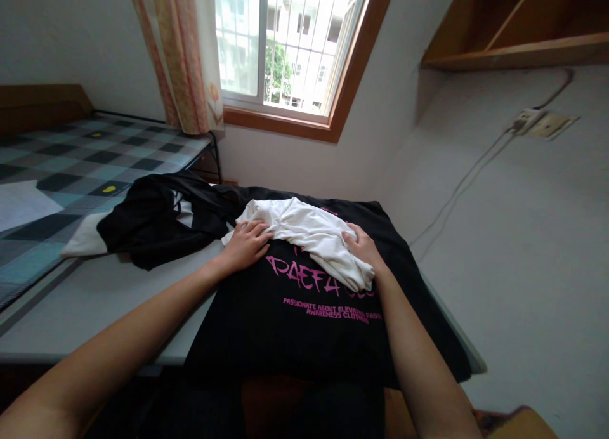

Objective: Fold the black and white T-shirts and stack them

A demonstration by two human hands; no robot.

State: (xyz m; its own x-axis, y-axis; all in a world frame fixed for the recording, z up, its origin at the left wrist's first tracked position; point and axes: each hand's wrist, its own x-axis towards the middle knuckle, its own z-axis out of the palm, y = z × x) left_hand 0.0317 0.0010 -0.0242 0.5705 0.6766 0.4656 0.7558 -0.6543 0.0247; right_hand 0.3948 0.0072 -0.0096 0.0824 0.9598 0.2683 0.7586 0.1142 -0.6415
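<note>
A bunched white garment (pixel 304 220), its kind hidden by the folds, lies across a black printed garment (pixel 266 318) with pink lettering. My left hand (pixel 247 242) rests on the white cloth's left end, palm down and fingers stretched out. At the right end, my right hand (pixel 364 245) has its thumb and fingers closed on the white cloth, partly hiding its edge. The black garment is spread over a pale tabletop (pixel 128 299) and hangs past the front edge.
Left of the hands lies a crumpled black-and-white garment (pixel 176 217). Beyond it is a bed with a checked mattress (pixel 157 150) and a white sheet of paper (pixel 26 204). A cable (pixel 457 188) runs down the right wall from a socket (pixel 528 120), below a wooden shelf (pixel 514 53).
</note>
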